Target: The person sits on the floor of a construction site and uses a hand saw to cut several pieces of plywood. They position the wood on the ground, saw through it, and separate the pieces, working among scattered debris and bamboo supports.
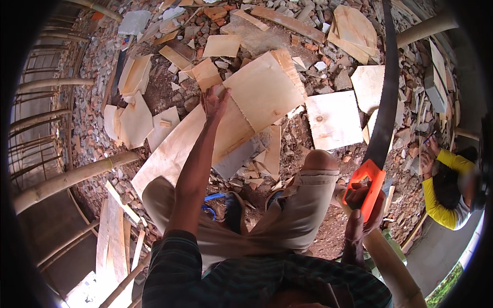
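Observation:
My left hand reaches far forward and grips the upper edge of a large pale plywood sheet that lies tilted over the rubble. A longer plywood piece runs from under it down toward my left knee. My right hand is closed around the orange handle of a hand saw. Its long dark blade points up and away, off the wood. My knees in beige shorts are bent below me.
Broken stones, bricks and several plywood offcuts cover the ground. Bamboo poles stand at left and one at upper right. A person in a yellow sleeve crouches at the right edge. Wooden planks lie at lower left.

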### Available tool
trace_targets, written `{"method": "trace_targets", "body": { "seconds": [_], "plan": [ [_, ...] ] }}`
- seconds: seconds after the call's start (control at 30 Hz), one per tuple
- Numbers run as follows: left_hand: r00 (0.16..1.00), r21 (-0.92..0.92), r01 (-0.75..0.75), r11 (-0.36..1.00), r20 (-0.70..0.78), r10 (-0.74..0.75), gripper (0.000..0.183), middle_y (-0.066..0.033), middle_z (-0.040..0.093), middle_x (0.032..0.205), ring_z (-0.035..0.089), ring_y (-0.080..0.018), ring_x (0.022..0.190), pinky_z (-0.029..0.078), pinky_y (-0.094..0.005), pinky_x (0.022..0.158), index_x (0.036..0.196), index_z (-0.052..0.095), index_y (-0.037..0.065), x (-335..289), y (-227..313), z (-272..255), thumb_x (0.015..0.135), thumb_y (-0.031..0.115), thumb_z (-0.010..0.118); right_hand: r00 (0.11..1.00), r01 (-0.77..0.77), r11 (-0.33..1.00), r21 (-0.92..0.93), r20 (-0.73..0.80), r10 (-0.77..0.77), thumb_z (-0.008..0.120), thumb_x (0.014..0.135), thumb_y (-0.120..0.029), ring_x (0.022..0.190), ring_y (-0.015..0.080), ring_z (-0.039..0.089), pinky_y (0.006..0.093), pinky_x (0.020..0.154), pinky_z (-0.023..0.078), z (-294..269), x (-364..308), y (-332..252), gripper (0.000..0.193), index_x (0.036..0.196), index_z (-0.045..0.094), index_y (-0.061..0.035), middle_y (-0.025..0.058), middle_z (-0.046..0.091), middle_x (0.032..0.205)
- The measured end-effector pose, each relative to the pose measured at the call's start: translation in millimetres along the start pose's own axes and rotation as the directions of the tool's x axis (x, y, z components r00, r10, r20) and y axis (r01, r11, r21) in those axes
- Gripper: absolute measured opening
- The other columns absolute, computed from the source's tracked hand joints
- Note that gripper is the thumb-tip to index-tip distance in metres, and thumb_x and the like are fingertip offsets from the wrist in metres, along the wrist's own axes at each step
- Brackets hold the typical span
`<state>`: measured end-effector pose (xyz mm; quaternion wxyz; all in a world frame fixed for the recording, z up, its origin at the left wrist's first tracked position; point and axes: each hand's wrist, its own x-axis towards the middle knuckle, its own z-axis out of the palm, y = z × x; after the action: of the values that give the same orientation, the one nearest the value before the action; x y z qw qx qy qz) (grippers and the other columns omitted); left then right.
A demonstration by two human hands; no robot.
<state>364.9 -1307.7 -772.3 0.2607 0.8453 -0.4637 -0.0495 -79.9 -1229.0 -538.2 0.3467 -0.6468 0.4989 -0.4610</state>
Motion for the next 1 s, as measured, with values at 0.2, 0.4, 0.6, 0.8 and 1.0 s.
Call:
{"method": "trace_targets", "body": {
  "seconds": [0.2,0.4,0.6,0.8,1.0],
  "plan": [
    [0.995,0.064,-0.056,0.996,-0.083,0.061,0.051,-0.0132,0.06,0.107,0.052,-0.0319,0.105,0.031,-0.0468,0.1,0.108,0.06,0.01,-5.2,7.3,1.0,0.075,0.048,0.066,0.998,0.049,0.997,0.067,0.047,-0.053,0.072,0.074,-0.019,0.063,0.0161,0.057,0.0279,0.059,0.047,78.0,-11.6,-21.2,0.048,0.108,0.052,0.0073,0.01,0.06,0.077],
    [0.992,0.069,-0.065,0.996,-0.107,0.072,0.043,-0.0128,0.059,0.102,0.052,-0.0307,0.102,0.03,-0.0467,0.099,0.107,0.058,0.009,-6.6,13.9,2.1,0.08,0.042,0.063,0.969,-0.102,0.987,-0.125,0.21,0.127,0.068,0.077,-0.012,0.076,0.0293,0.068,0.0341,0.065,0.053,133.4,-36.4,-12.9,0.038,0.111,0.057,0.0007,0.0178,0.065,0.09],
    [0.978,0.027,-0.107,0.994,-0.176,0.11,0.028,-0.0123,0.061,0.096,0.055,-0.0298,0.098,0.032,-0.0455,0.097,0.102,0.058,0.008,-7.1,14.9,3.7,0.088,0.032,0.053,0.934,-0.107,0.99,-0.096,0.331,0.133,0.067,0.078,-0.013,0.075,0.0323,0.067,0.036,0.065,0.054,155.4,-48.5,-7.5,0.038,0.111,0.056,0.0023,0.0197,0.065,0.09],
    [0.964,0.088,-0.079,0.993,-0.246,0.099,0.019,-0.0124,0.061,0.091,0.057,-0.0293,0.091,0.035,-0.0444,0.093,0.094,0.059,0.007,-4.7,17.5,5.9,0.09,0.023,0.048,0.914,-0.107,0.989,-0.104,0.381,0.139,0.066,0.08,-0.014,0.078,0.0349,0.067,0.0373,0.066,0.054,164.9,-52.4,2.8,0.037,0.11,0.055,0.0042,0.0215,0.064,0.09],
    [0.981,0.058,-0.06,0.997,-0.18,0.07,0.019,-0.0136,0.06,0.09,0.057,-0.0302,0.091,0.036,-0.0436,0.092,0.091,0.059,0.006,-5.6,17.8,3.8,0.087,0.022,0.049,0.906,-0.135,0.984,-0.12,0.386,0.172,0.066,0.081,-0.016,0.079,0.0347,0.067,0.0368,0.067,0.054,169.0,-53.0,6.0,0.035,0.108,0.056,0.0049,0.0221,0.065,0.088]
  ]
}}
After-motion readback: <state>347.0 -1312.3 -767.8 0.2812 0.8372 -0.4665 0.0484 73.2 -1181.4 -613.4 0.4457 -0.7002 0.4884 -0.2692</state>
